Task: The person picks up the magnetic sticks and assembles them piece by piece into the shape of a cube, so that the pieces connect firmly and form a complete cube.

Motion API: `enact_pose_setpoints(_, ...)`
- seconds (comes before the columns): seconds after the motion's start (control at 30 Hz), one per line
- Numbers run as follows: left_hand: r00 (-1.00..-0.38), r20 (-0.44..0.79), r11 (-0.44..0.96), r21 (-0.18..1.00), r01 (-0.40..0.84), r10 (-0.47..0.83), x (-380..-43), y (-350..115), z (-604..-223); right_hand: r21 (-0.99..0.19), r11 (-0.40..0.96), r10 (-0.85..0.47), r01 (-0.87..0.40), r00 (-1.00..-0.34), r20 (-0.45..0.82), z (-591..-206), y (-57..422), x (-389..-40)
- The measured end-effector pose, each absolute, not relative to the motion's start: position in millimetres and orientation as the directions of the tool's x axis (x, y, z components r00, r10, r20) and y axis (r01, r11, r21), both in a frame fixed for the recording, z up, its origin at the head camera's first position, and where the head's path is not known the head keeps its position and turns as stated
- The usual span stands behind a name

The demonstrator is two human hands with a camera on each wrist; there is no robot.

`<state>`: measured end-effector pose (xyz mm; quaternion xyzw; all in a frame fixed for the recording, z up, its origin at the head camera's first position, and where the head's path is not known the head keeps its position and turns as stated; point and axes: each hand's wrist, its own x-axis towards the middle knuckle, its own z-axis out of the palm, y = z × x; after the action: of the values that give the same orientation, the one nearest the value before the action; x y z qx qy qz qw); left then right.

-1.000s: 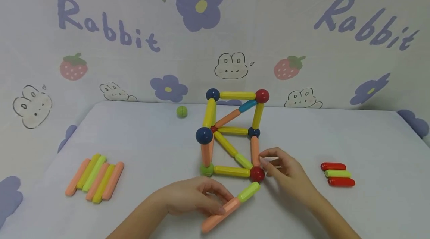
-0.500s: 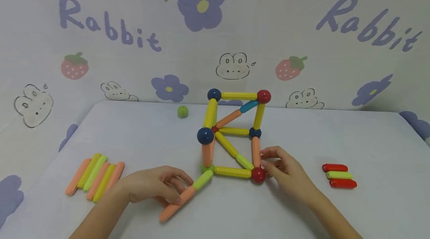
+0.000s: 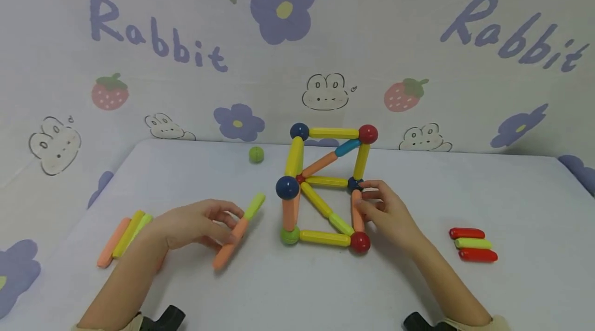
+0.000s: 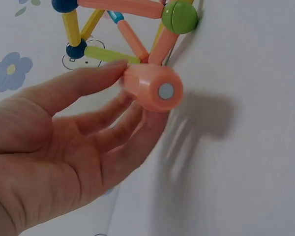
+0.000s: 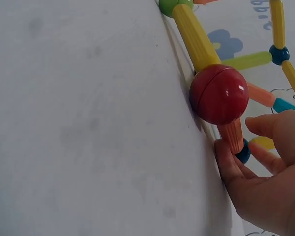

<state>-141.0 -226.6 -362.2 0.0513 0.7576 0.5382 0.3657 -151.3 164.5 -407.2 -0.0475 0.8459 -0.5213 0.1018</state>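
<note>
My left hand (image 3: 204, 222) pinches a long orange magnetic stick (image 3: 231, 245), with a short lime stick (image 3: 254, 207) joined to its far end. Held off the table, the pair tilts toward the back right; a round silvery magnet shows in the orange end (image 4: 165, 91). Right of it stands a frame of magnetic sticks and balls: blue ball (image 3: 287, 187), green ball (image 3: 290, 235), red ball (image 3: 360, 242). At the frame's right side my right hand (image 3: 388, 212) has thumb and fingers around a low orange stick (image 3: 357, 212), close by the back blue ball (image 3: 355, 184).
Partly hidden by my left forearm, several long sticks (image 3: 124, 238) lie at the left. Two red sticks (image 3: 478, 255) and a lime one (image 3: 473, 243) lie at the right. A loose green ball (image 3: 256, 154) sits near the back edge, before a printed cloth backdrop (image 3: 186, 93).
My left hand has carried the joined sticks from the front of the frame out to its left and turned them more upright. My right hand has shifted back from the red ball toward the blue ball.
</note>
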Motion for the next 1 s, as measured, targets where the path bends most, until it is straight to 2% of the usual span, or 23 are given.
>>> enact_pose_setpoints(0.37,-0.890,-0.297,0.172,0.952,-0.251,0.346,-171,-173,-375,-0.897,0.442,-0.195,-0.003,-0.976,-0.093,-416,165,-157)
enact_pose_setpoints(0.6,-0.914,-0.236,0.076,0.972,-0.224,0.329,-177,-145,-380,-0.901,0.433,-0.187,0.006,-0.978,-0.097,-419,165,-158)
enact_pose_setpoints(1.0,-0.937,-0.220,0.131,0.973,-0.190,0.271,-178,-127,-374,-0.894,0.447,-0.171,0.028,-0.978,-0.116,-418,164,-158)
